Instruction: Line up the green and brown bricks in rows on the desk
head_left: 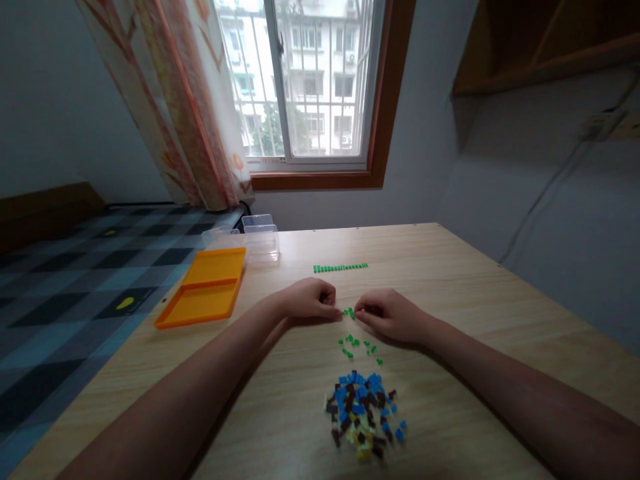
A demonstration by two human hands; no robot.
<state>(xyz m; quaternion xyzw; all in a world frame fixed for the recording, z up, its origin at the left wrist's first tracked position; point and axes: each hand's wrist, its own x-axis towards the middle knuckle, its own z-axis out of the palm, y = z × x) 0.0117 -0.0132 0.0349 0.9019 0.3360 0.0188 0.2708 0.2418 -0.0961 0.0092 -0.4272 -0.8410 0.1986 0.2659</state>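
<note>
The left hand [307, 300] and right hand [387, 315] are resting on the table [475, 293] with fingers curling in. Each is pinching thumb to fingertip at the green bits [349, 312], which are lying in the gap between them, so neither hand is nearer. Beyond the knuckles, a green row [340, 267] is running left to right, slightly closer to the left hand. Toward the person, loose greens [359, 345] are lying scattered, then a mixed pile [365, 413]. A tray [205, 290] and boxes [261, 240] are sitting well off left.
</note>
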